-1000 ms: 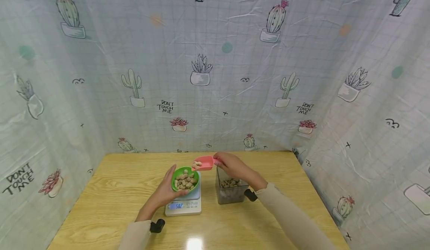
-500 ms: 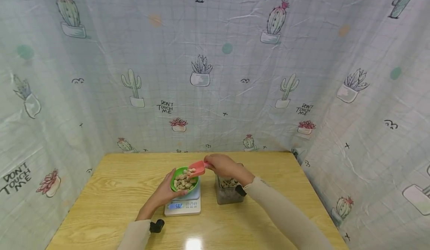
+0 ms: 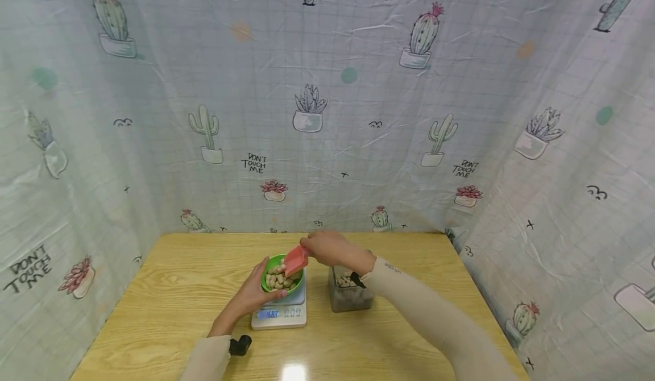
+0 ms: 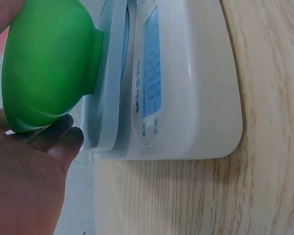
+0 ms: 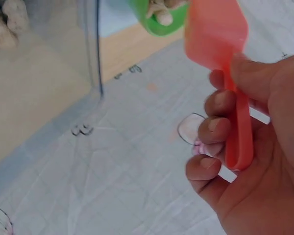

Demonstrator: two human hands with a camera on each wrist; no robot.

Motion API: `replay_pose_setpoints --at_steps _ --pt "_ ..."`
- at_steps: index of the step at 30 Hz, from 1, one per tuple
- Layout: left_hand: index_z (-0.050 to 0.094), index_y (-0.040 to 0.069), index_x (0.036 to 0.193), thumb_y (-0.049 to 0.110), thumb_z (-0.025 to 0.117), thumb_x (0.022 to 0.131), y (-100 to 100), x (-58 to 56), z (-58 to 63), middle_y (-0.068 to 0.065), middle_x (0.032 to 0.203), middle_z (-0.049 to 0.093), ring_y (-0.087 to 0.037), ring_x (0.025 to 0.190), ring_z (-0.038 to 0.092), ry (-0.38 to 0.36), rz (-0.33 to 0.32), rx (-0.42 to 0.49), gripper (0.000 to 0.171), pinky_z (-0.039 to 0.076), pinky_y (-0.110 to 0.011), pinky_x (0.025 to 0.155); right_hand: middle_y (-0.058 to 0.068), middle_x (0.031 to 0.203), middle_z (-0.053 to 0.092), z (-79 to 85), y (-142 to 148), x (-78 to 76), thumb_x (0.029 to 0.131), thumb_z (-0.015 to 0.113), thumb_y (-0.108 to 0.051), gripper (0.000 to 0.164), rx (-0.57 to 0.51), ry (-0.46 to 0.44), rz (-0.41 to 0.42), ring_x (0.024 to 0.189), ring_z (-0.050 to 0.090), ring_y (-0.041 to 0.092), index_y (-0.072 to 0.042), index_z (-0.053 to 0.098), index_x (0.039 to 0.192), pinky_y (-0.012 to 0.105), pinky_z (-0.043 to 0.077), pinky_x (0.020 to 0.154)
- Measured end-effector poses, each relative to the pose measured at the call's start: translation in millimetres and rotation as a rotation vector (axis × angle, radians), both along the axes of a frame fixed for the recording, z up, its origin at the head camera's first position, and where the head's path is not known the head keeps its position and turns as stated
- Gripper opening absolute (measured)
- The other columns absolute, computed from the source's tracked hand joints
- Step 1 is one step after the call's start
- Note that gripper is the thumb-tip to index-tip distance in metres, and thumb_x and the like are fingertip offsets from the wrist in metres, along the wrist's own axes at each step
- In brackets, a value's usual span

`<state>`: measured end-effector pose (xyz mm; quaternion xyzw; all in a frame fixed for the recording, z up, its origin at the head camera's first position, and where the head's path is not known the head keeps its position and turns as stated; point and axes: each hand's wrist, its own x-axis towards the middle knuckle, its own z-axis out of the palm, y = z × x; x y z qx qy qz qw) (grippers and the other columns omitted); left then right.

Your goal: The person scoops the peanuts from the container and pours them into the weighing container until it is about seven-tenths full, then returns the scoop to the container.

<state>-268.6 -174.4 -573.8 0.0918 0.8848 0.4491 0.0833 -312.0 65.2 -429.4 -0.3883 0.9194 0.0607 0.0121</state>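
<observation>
A green bowl (image 3: 265, 283) of peanuts (image 3: 278, 281) sits on the plate of a white kitchen scale (image 3: 294, 317), whose lit display seems to read 168.2. My left hand (image 3: 254, 290) holds the bowl from the left, thumb on the near side and fingers round the far side; the left wrist view shows fingertips under the green wall (image 4: 49, 63). In my right hand (image 3: 330, 248) is a pink scoop (image 3: 296, 260), tipped steeply down over the bowl's right part. The right wrist view shows the fingers wrapped round the scoop's handle (image 5: 239, 132).
Right of the scale stands a clear square container (image 3: 352, 301) with more peanuts inside, partly under my right forearm. All of this is on a wood-grain table (image 3: 179, 290). A cactus-print curtain (image 3: 327, 159) hangs behind and at both sides.
My right hand has moved left with the scoop and tilted it down, so its peanuts slid into the bowl. The scale's reading rose from 58.2. My left hand stays on the bowl.
</observation>
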Motion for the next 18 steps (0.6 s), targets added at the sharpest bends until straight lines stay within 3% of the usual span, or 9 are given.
replay_pose_setpoints --at_steps 6,13,18 --pt "0.009 0.007 0.159 0.048 0.080 0.078 0 0.0 0.6 -0.024 0.161 0.015 -0.052 0.143 0.027 0.012 0.005 0.001 0.114 0.031 -0.068 0.108 -0.003 0.092 0.067 7.6 7 -0.9 0.101 0.056 -0.028 0.010 -0.010 0.007 -0.010 0.081 0.063 0.013 -0.020 0.063 0.103 0.027 0.050 0.068" --pt "-0.001 0.010 0.159 0.050 0.076 0.081 -3 1.9 2.9 -0.021 0.165 -0.001 -0.053 0.145 0.018 0.049 -0.006 -0.007 0.117 0.026 -0.069 0.110 -0.002 0.092 0.066 12.7 33 2.0 0.101 0.055 -0.027 0.014 -0.172 -0.032 -0.037 0.080 0.062 0.014 -0.017 0.065 0.102 0.028 0.048 0.068" --pt "-0.004 0.009 0.159 0.045 0.073 0.085 -6 6.1 15.1 -0.020 0.165 -0.007 -0.054 0.144 0.017 0.123 -0.007 0.008 0.112 0.028 -0.070 0.108 0.002 0.102 0.068 5.0 60 5.4 0.102 0.054 -0.024 0.019 -0.278 -0.033 -0.044 0.089 0.065 0.016 -0.013 0.065 0.112 0.031 0.053 0.076"
